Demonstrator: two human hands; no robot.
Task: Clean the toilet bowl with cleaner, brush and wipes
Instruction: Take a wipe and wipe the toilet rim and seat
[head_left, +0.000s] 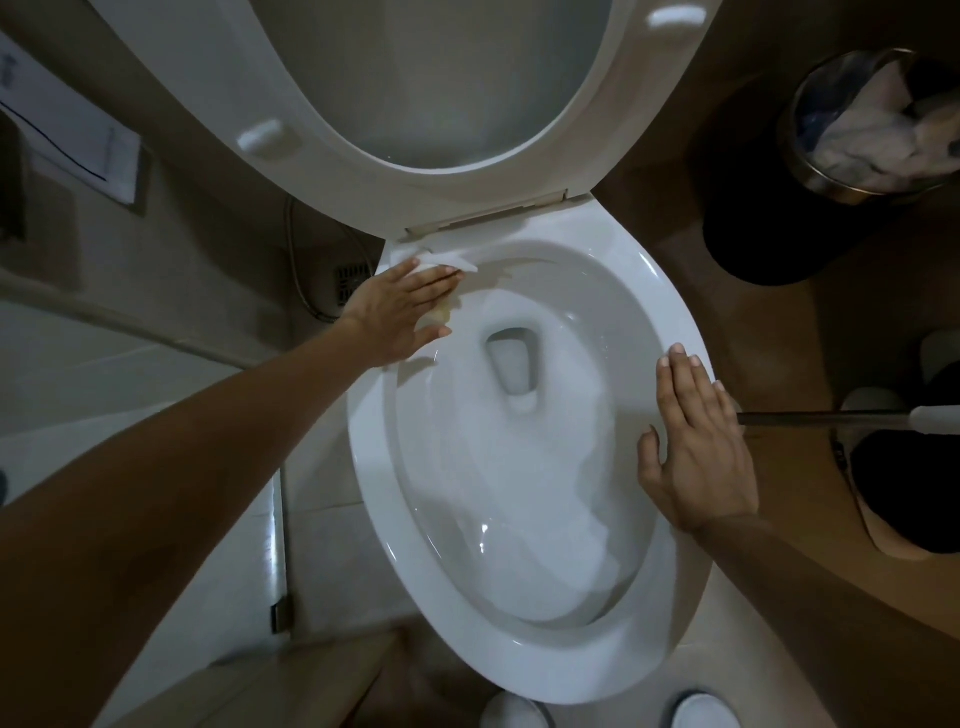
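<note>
The white toilet bowl (670, 306) fills the middle of the view, with foamy white water inside and its seat (332, 130) and lid raised. My left hand (400, 312) presses a white wipe (431, 260) flat against the rim's far left, near the hinge. Straight fingers cover most of the wipe. My right hand (696, 441) rests flat on the rim's right side with fingers spread. A brush handle (831, 418), dark with a white grip, sticks out to the right from behind that hand. Its head is hidden.
A metal bin (810, 150) stuffed with crumpled paper stands at the upper right on the brown floor. A hose (298, 280) and a floor drain (350, 283) lie left of the bowl. Two white round objects (698, 714) sit at the bottom edge.
</note>
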